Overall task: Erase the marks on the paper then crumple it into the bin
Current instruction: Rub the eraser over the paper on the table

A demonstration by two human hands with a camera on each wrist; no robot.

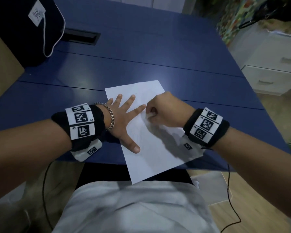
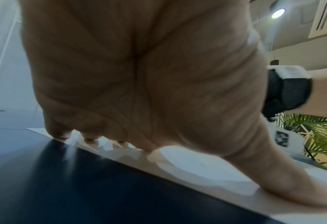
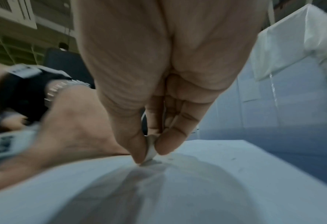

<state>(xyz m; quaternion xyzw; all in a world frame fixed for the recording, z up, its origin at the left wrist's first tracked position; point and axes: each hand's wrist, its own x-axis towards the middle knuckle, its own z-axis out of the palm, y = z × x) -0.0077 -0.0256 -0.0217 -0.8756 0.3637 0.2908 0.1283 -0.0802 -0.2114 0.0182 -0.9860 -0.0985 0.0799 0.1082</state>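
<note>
White paper (image 1: 151, 148) lies flat on the blue worktop (image 1: 141, 56), long axis running from the body away and slightly left, near corner overhanging the worktop edge. Left hand (image 1: 123, 118) is spread flat, pinning its left half. Right hand (image 1: 166, 110), just beside the left fingertips, pinches a small white eraser (image 3: 150, 149) against the sheet. Faint marks barely visible. Far and right are bare worktop; no bin in view.

I'm looking at an office: a blue desk (image 1: 141, 52) with a cable port (image 1: 81, 37) set in its top. White drawer units (image 1: 274, 71) stand beside it, ceiling vents (image 2: 325, 16) overhead.
</note>
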